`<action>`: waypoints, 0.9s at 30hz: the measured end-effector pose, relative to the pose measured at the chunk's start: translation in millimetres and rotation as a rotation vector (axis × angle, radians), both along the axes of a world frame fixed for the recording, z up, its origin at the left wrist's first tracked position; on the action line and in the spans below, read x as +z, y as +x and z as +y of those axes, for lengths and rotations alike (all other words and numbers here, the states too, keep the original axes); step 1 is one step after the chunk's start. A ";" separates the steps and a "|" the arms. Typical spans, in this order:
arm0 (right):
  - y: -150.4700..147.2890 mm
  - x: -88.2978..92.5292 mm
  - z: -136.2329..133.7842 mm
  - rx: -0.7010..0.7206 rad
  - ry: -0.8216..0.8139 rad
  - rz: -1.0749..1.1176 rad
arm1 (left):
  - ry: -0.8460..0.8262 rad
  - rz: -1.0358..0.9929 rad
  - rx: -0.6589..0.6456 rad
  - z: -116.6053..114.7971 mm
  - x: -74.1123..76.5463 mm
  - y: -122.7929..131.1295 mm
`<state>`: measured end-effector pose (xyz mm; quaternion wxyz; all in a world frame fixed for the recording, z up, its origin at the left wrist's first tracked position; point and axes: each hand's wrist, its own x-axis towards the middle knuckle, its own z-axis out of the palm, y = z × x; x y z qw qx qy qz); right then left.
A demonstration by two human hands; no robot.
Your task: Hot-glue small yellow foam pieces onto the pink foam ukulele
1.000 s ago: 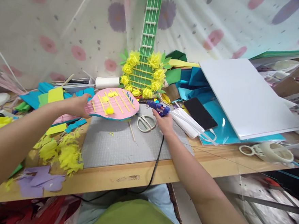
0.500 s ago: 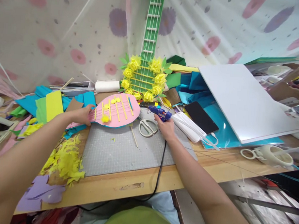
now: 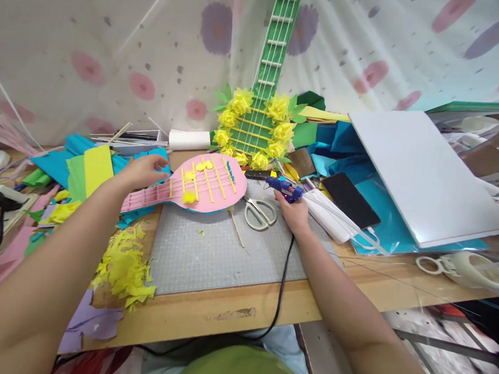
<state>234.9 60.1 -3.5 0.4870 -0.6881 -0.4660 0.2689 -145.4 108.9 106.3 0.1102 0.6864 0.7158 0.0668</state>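
Note:
A pink paper guitar (image 3: 209,187) with yellow strips and small yellow flowers lies on the left part of the grey cutting mat (image 3: 210,264). My left hand (image 3: 145,170) is open just above its neck, fingers bent loosely with nothing in them. My right hand (image 3: 294,213) is closed round a blue hot glue gun (image 3: 284,188), its nozzle pointing left and its black cord trailing down over the table edge. White-handled scissors (image 3: 260,213) lie on the mat between the guitar and the glue gun, near a thin wooden stick (image 3: 236,229).
A green paper guitar (image 3: 260,119) with yellow flowers leans upright at the back. To the right lie a dark phone (image 3: 351,200), a white power strip (image 3: 326,215) and a white board (image 3: 425,176). Yellow paper scraps (image 3: 127,264) and coloured sheets crowd the left.
My left hand has let go of the pink guitar's neck and lifted off it. The glue gun stays in my right hand. The whole view has shifted slightly.

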 end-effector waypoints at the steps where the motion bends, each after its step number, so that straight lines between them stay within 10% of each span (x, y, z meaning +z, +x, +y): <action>1: 0.4 -1.1 0.7 0.000 -0.001 -0.004 | 0.043 0.012 0.030 1.5 0.8 8.2; 12: 0.3 -9.2 2.5 0.034 0.014 0.000 | -0.019 -0.094 0.024 12.1 -30.9 35.0; 27: -7.1 3.9 -5.9 0.040 0.048 -0.005 | 0.263 -0.643 0.275 -21.6 -19.5 50.6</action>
